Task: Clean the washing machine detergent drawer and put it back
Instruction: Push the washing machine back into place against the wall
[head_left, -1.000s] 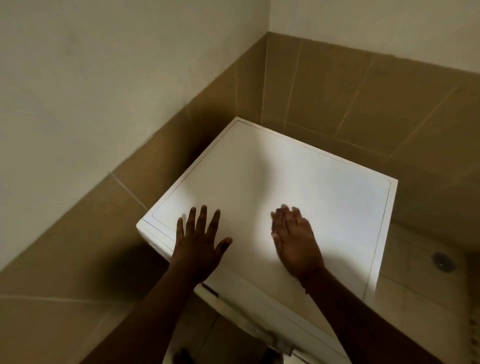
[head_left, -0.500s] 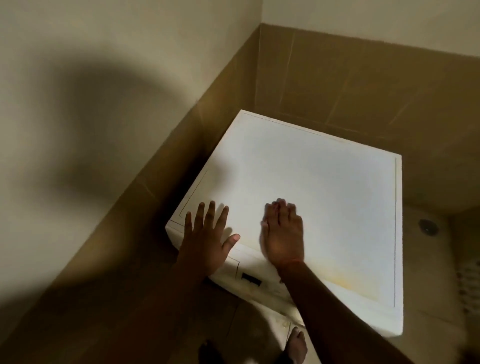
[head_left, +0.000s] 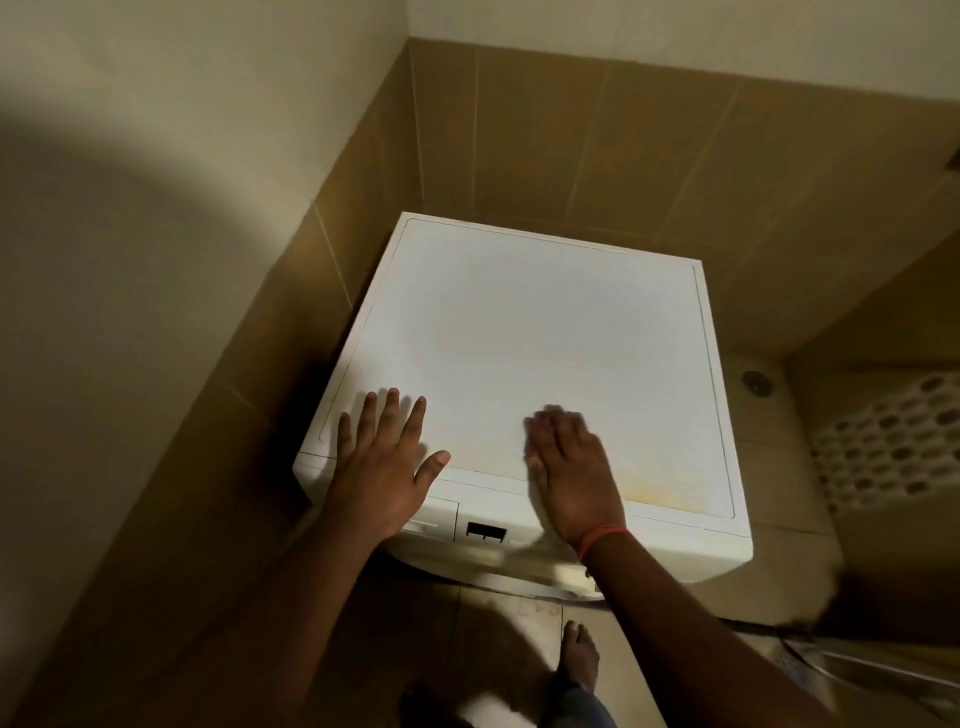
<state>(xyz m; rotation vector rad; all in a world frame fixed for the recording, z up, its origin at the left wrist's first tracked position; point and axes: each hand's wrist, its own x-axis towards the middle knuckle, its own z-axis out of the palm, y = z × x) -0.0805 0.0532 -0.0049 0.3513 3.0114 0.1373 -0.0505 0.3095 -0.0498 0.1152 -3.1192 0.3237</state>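
Both hands flat over the washing machine

A white washing machine (head_left: 524, 358) stands in the corner of a room with brown wall tiles (head_left: 571, 135). The left hand (head_left: 384, 462) is released, with straight, spread fingers, and lies over the front left corner of the machine's top. The right hand (head_left: 571, 467) is also released, its fingers straight and close together, over the front middle of the top; its fingertips are blurred. A red thread (head_left: 602, 538) goes around the right wrist.

The detergent drawer (head_left: 434, 514) sits closed in the front panel at the upper left, partly hidden under the left hand. Just beside it, on the right, is a small dark display (head_left: 485, 531).

Below, a bare foot (head_left: 579, 657) stands on the floor tiles (head_left: 467, 623). A round floor drain (head_left: 756, 383) lies to the right of the machine.
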